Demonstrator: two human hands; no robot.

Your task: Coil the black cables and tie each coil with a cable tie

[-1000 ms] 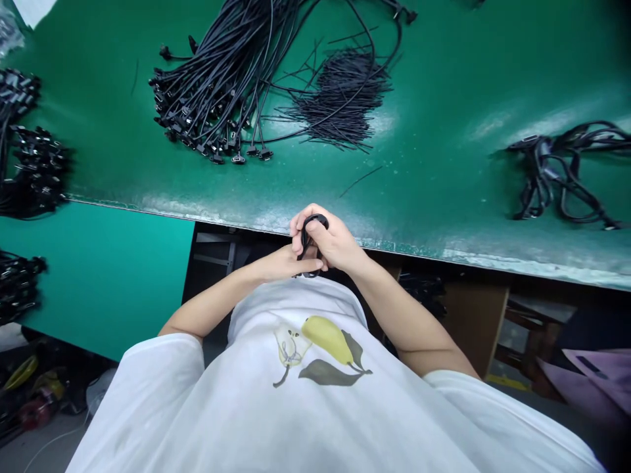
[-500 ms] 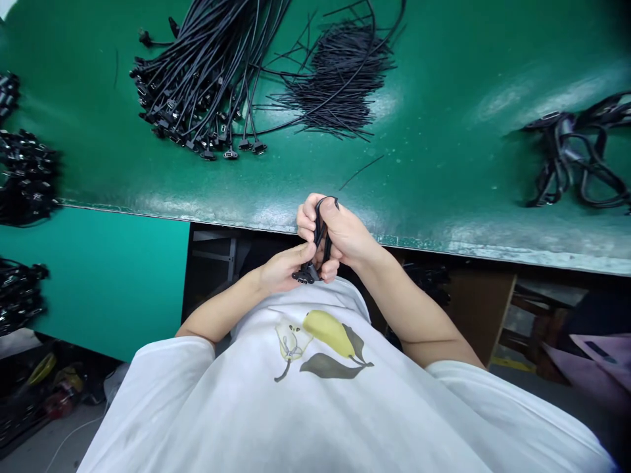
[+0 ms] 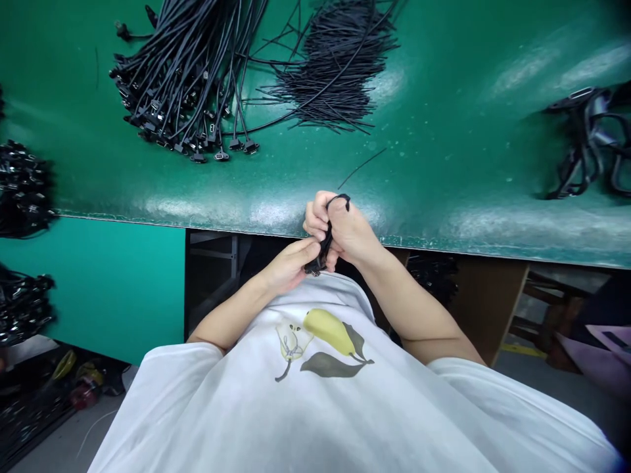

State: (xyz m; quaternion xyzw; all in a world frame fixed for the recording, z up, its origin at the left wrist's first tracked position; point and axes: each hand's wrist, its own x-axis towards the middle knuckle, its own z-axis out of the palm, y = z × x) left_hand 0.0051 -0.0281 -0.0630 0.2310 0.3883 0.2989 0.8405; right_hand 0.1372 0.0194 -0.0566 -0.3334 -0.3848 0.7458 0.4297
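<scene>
A folded black cable (image 3: 325, 246) is held between both hands, just in front of the table's near edge. My left hand (image 3: 292, 264) pinches its lower end beside the connector, which partly shows under the thumb. My right hand (image 3: 342, 226) is closed around the upper part, and a dark loop or strip end sticks out over the thumb. Fingers hide much of the cable. A single thin black tie (image 3: 362, 167) lies on the table just beyond my right hand.
On the green table (image 3: 453, 157) lie a large bundle of black cables with connectors (image 3: 182, 85) and a heap of thin black ties (image 3: 340, 66). Coiled cables (image 3: 589, 141) lie at the right. More connector piles (image 3: 22, 187) sit at the left edge, beside a lower green board (image 3: 108, 282).
Both hands have shifted slightly right with the cable. The connector end has turned and is more covered by the fingers. The view has moved a little.
</scene>
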